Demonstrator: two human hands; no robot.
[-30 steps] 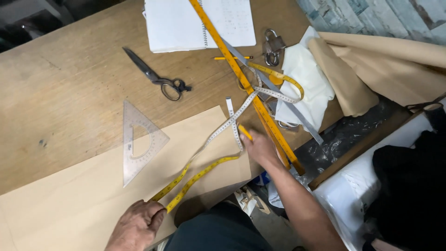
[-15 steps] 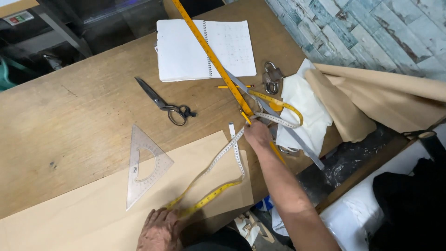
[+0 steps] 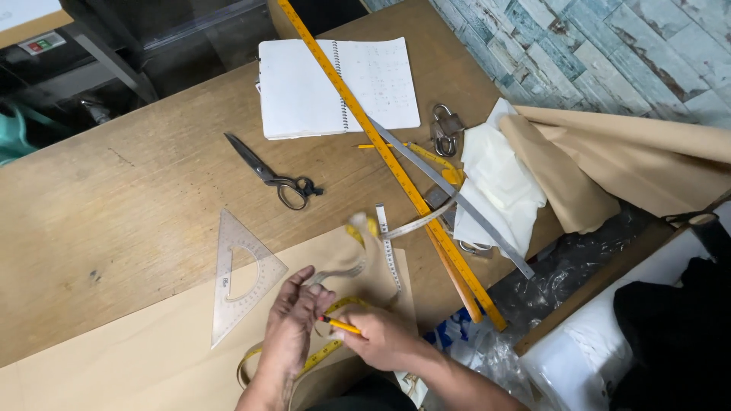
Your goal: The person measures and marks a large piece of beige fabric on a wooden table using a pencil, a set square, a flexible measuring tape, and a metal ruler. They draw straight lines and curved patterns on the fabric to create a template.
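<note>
My left hand (image 3: 293,323) and my right hand (image 3: 378,336) meet over the brown paper sheet (image 3: 129,358) near the table's front edge. The right hand grips a short yellow pencil (image 3: 340,326) and pinches the tape measure (image 3: 377,251). My left hand's fingers close on the same tape, which loops up blurred above them and trails yellow below my wrist. A clear set square (image 3: 237,274) lies on the paper just left of my left hand.
Black scissors (image 3: 276,176) and an open spiral notebook (image 3: 339,87) lie further back. A long yellow ruler (image 3: 381,144) and a metal ruler (image 3: 457,202) run diagonally across the wooden table (image 3: 114,205). White cloth (image 3: 499,183), tan paper rolls (image 3: 632,152) and a padlock (image 3: 444,125) sit right.
My right hand has pulled back from the yellow ruler to the near edge and joined my left hand. The tape measure has been gathered up and now loops between them.
</note>
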